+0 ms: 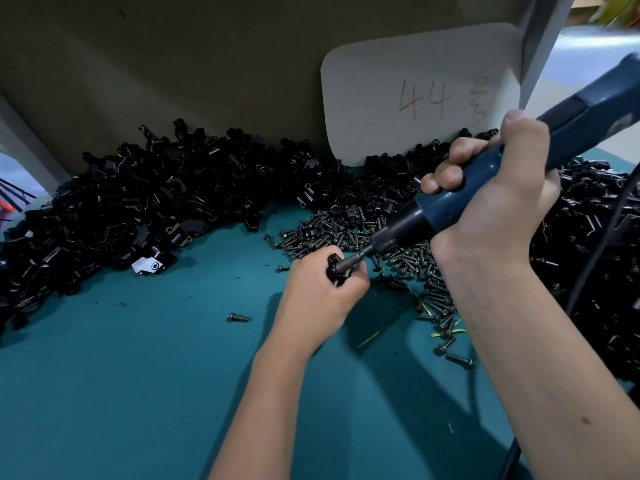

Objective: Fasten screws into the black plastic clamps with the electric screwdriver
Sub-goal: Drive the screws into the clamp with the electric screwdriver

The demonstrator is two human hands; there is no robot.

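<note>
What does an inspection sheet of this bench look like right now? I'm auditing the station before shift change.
Surface: teal mat, bare in the near left part.
Job's things: black clamp held in the left hand; electric screwdriver held in the right hand, its bit on the clamp; clamp pile along the back; screw pile beside the hands.
Clutter: stray screw alone on the mat; yellow scraps among the screws.
Fingers: both hands curled round their things.
Cables: dark cord running down at the right edge.
Surroundings: white card marked 44, leaning against the back wall.
</note>
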